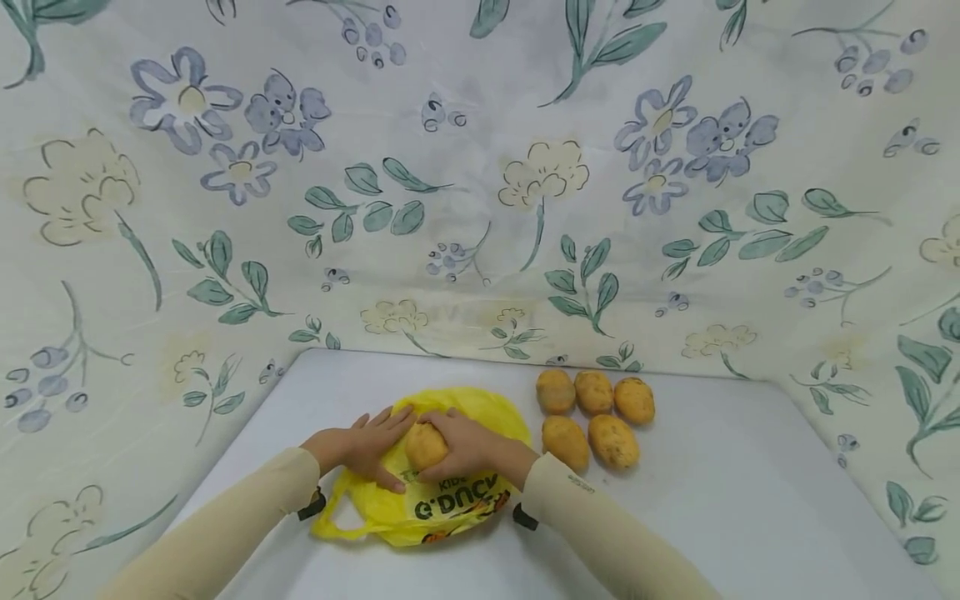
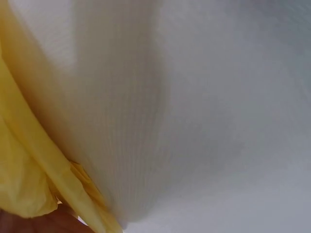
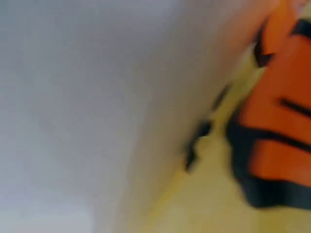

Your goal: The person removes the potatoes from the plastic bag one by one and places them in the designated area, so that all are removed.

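Note:
A yellow plastic bag with dark lettering lies on the white table in the head view. My right hand grips a potato over the middle of the bag. On the bag's left part rests my left hand, fingers spread and thumb pointing toward the lettering. In the left wrist view the bag fills the left edge, with a bit of my hand below it. The right wrist view shows the bag's orange and black print, blurred; the right hand is out of that view.
Several potatoes stand in two rows on the table, right of the bag. A floral cloth hangs behind the table and along both sides.

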Demonstrator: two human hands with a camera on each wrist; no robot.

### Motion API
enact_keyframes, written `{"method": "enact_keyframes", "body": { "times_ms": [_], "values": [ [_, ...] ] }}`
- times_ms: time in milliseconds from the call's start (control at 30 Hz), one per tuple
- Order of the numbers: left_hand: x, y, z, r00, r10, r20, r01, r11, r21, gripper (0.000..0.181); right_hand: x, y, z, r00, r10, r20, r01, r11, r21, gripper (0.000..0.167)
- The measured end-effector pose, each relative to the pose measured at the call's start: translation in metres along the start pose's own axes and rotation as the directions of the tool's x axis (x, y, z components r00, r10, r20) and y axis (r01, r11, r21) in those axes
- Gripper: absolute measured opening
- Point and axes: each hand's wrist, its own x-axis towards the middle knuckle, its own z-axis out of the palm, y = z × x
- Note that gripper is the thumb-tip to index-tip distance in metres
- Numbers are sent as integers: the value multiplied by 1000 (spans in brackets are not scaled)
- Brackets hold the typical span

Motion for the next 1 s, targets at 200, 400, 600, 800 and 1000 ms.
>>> {"method": "enact_keyframes", "body": {
  "times_ms": [200,400,600,800,1000],
  "values": [
    [-1,-4,1,1000,-5,13,5,1000,-12,121,-23,-12,-14,997,-68,-34,72,988,137,76],
    [-2,-2,-1,1000,-4,1,4,1000,-6,122,-69,-7,-46,988,-129,-81,148,940,309,73],
    [-3,0,-4,1000,-10,-12,9,1000,-15,122,-123,29,-74,956,-107,-272,201,917,345,75],
    [-4,2,-5,1000,-17,-3,17,999,-37,123,-165,63,-99,933,63,-355,60,943,326,80],
    [0,5,-3,1000,-17,4,18,999,-39,124,-196,102,-119,888,101,-449,83,925,371,76]
  ]
}}
